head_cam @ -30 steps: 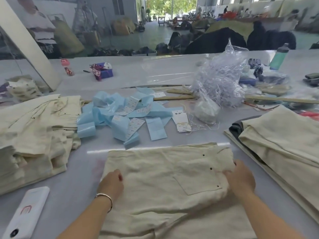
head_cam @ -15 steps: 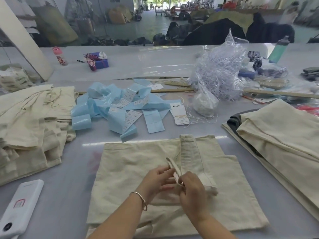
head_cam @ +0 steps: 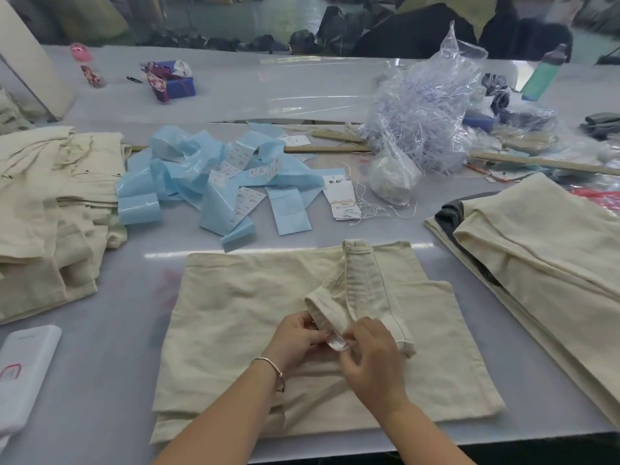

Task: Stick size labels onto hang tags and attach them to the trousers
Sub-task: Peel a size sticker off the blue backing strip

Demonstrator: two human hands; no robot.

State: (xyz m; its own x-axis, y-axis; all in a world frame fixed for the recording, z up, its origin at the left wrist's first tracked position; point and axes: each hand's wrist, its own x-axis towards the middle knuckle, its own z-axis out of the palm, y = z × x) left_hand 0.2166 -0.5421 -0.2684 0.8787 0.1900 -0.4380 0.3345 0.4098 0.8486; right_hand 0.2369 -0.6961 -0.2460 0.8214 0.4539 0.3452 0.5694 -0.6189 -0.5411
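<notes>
Checking the size: left hand (head_cam: 295, 337) and right hand (head_cam: 369, 357) both pinching the small sewn-in label (head_cam: 338, 342) between them at the turned-back waistband of the trousers (head_cam: 235, 313) underneath; next, probably reaching far ahead to the hang tags (head_cam: 342, 199).

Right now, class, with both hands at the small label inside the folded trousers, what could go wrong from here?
1. The left hand and right hand pinch a small label; the raised waistband might slip and flop back.
2. The hang tags lie among loose strings beside the blue paper strips; reaching over may tangle them.
</notes>
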